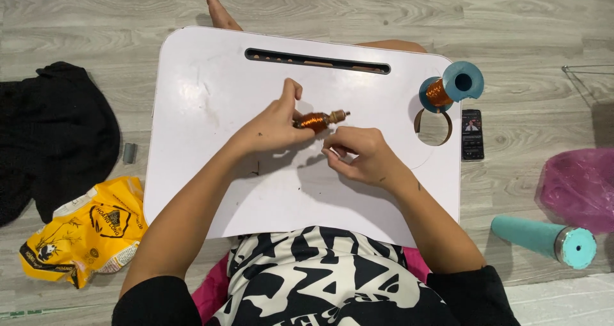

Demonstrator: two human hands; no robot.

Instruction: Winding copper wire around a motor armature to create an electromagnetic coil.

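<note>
both hands over white lap tray (192,172) — left hand (272,131) pinches copper coil (314,121), right hand (361,155) just below.

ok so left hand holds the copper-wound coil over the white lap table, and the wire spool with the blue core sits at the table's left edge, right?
One thing is off. The head view shows the wire spool at the right edge of the white lap table, by the round cut-out, not the left. The rest stands: the left hand holds the copper-wound coil over the table.

A home: grey wood-look floor (96,19), white lap desk (204,89), strewn black clothing (57,134).
</note>
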